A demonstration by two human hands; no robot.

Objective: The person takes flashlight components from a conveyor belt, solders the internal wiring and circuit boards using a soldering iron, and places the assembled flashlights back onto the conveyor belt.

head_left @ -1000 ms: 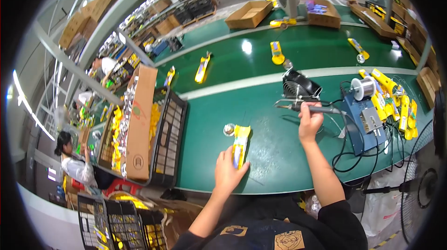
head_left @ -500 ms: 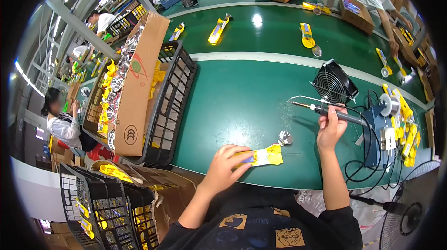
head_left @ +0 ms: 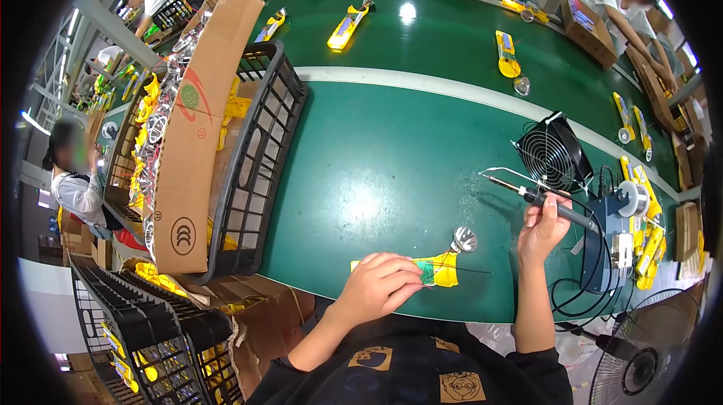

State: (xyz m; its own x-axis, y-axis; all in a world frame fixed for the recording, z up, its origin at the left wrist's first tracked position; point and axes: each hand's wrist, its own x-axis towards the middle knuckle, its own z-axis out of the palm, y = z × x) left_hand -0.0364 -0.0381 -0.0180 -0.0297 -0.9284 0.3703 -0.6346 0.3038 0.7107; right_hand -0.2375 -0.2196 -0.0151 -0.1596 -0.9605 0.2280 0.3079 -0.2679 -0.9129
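My right hand (head_left: 544, 230) is wrapped around the grip of a soldering iron (head_left: 561, 209), whose tip points left above the table. A thin bent metal wire (head_left: 512, 177) runs over the iron toward the tip. On the table's near side, my left hand (head_left: 382, 284) lies over a yellow flashlight casing (head_left: 447, 269), fingers closed about it and partly covering a green circuit board (head_left: 427, 272). A shiny round reflector (head_left: 464, 239) sits beside the casing's right end. Thin dark leads stretch right from the board.
A black fan (head_left: 553, 152) stands behind the iron. Right of it are a blue soldering station (head_left: 597, 243), a solder spool (head_left: 634, 198) and yellow casings (head_left: 649, 254). A black crate (head_left: 260, 171) with a cardboard box (head_left: 197, 149) borders the left. Co-workers sit along the green conveyor (head_left: 437, 36).
The green circuit board now shows in the casing, where a pale surface showed before. My left fingers have curled further over it. The view has shifted slightly; my right hand still holds the iron.
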